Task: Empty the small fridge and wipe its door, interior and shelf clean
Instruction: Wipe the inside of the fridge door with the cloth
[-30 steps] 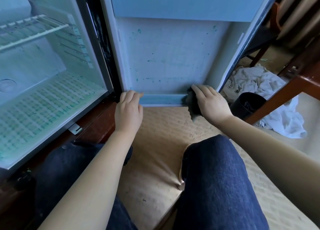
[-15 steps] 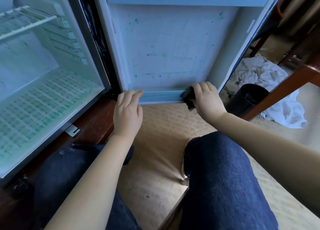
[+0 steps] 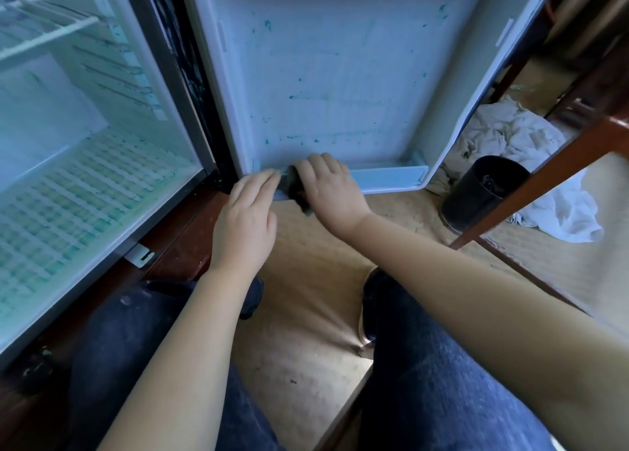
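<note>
Looking down from the head: an open fridge door [image 3: 340, 76], speckled with green stains. The right hand [image 3: 332, 192] curls its fingers over a dark cloth [image 3: 294, 187], pressing it on the door's bottom ledge [image 3: 388, 178]; the left hand [image 3: 246, 222], fingers straight and together, steadies the lower edge beside it. Firm strokes into the ledge corners would serve best. A black bin [image 3: 476, 192] and wooden leg [image 3: 544, 178] crowd the door's right; rightward the ledge lies free
</note>
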A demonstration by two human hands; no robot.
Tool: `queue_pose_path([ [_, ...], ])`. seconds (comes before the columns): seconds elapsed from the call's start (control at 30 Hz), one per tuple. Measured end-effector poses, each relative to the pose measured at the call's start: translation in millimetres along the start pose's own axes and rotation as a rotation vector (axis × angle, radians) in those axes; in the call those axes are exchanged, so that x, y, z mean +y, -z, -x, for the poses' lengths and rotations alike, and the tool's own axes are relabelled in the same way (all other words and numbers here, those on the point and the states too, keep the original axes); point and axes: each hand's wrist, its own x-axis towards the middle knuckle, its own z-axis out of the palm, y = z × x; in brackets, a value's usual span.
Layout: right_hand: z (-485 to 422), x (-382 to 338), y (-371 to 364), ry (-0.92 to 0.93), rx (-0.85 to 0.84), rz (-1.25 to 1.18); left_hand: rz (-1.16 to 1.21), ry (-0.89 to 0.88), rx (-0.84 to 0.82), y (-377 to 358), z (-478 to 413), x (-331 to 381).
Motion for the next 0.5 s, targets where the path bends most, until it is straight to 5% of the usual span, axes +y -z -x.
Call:
queue_pose_path([
  [0.23,44.3,112.4,31.9,-0.119,-0.105,0.120,0.132,0.086,0.073,6.4,-2.8,4.5],
  [0.37,50.1,109.8,27.1,-0.163,-0.036,0.100,0.216,0.253,0.329,22.9,-15.2,-1.8],
  [0.5,46.5,82.1,19.4,-0.171,0.058,0.078,0.389,0.422,0.332,30.5,-32.9,-8.8],
])
